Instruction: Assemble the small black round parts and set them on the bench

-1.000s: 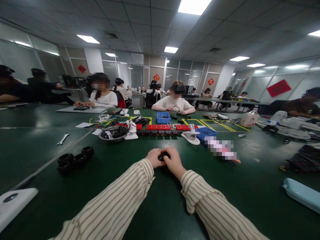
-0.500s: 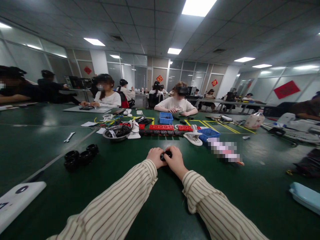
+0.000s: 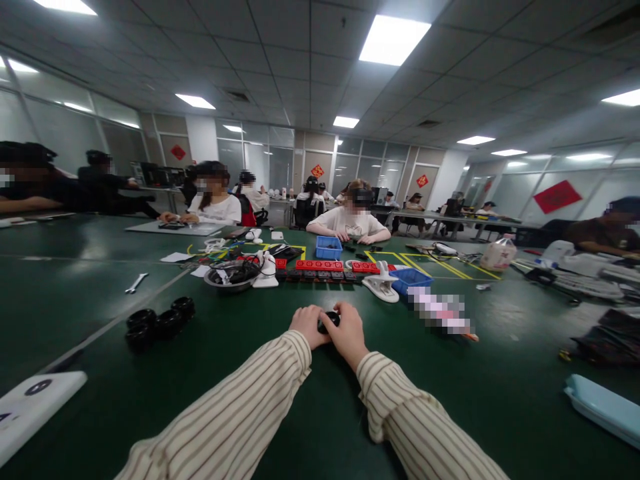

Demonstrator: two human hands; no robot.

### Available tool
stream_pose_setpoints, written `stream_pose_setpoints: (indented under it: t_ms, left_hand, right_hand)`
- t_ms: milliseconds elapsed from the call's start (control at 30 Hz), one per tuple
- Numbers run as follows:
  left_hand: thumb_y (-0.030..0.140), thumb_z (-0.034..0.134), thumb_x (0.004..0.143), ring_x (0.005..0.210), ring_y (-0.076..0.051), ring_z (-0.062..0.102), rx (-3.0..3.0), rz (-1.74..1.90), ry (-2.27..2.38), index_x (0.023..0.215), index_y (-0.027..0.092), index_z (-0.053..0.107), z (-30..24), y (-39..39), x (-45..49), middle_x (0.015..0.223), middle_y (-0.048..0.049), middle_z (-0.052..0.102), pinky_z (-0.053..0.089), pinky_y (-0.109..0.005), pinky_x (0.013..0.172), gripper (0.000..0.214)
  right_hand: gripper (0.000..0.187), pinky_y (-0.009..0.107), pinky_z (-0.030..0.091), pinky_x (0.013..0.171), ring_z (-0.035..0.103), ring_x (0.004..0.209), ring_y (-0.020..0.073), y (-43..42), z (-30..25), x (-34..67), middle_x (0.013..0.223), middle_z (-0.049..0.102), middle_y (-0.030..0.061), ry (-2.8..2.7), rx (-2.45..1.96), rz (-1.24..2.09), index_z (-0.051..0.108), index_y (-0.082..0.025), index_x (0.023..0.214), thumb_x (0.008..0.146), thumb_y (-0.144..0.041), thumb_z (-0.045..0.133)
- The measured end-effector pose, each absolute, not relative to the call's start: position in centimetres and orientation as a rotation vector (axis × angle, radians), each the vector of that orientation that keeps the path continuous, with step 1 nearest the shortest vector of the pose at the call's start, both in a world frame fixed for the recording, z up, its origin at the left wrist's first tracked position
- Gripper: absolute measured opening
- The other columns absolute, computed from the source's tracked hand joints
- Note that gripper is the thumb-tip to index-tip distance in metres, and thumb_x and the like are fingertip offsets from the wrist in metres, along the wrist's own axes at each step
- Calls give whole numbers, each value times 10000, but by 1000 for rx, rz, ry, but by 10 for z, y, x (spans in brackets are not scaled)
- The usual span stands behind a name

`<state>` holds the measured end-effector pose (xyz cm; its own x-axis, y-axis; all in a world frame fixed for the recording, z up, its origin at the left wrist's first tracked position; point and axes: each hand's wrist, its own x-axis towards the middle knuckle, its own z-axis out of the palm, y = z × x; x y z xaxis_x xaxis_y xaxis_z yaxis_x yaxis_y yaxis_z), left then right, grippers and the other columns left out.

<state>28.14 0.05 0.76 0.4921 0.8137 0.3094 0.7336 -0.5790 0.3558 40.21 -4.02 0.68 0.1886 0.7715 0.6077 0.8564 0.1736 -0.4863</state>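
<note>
Currently, one black round part (image 3: pixel 330 323) is held between the left hand (image 3: pixel 307 327) and the right hand (image 3: pixel 346 329), well in from the far edge of the green tabletop (image 3: pixel 320 427). The fingers of both hands are clamped on its sides; some fingertips are hidden. Toward the left edge, four black rings (image 3: pixel 169 325) are grouped, with one wrench (image 3: pixel 137 283) placed beyond them. One white device (image 3: pixel 43 410) is located at the near left corner, and one light-blue case (image 3: pixel 603 407) toward the near right corner. Between the hands and the far edge, two blue bins (image 3: pixel 329 249), one metal bowl (image 3: pixel 227 287) and one white clip (image 3: pixel 382 285) are arranged.
</note>
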Motion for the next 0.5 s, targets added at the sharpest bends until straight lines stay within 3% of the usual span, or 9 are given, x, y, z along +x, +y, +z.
stream_pose_setpoints:
  t_ms: [167, 300, 500]
  left_hand:
    - [401, 673, 603, 972, -268, 549, 2596, 630, 1253, 936, 164, 595, 8, 5, 281, 998, -80, 606, 412, -371, 900, 416]
    - [363, 676, 598, 929, -232, 578, 2629, 587, 1123, 929, 215, 611, 8, 8, 279, 947, -17, 640, 448, -302, 848, 368]
    - [403, 712, 549, 1046, -261, 528, 2629, 625, 1130, 1089, 222, 549, 3, 7, 279, 1110, -46, 593, 385, -360, 953, 592]
  right_hand:
    - [94, 313, 364, 723, 488, 789, 203, -44, 13, 402, 788, 561, 53, -1704, -1533, -144, 537, -173, 772, 748, -239, 474]
    - [146, 294, 357, 788, 499, 831, 179, -53, 20, 399, 783, 584, 23, -1901, -1391, -136, 565, -189, 732, 687, -114, 448]
    - [181, 345, 341, 815, 480, 892, 219, -51, 17, 396, 916, 567, 77, -1768, -1483, -212, 555, -161, 913, 784, -254, 470]
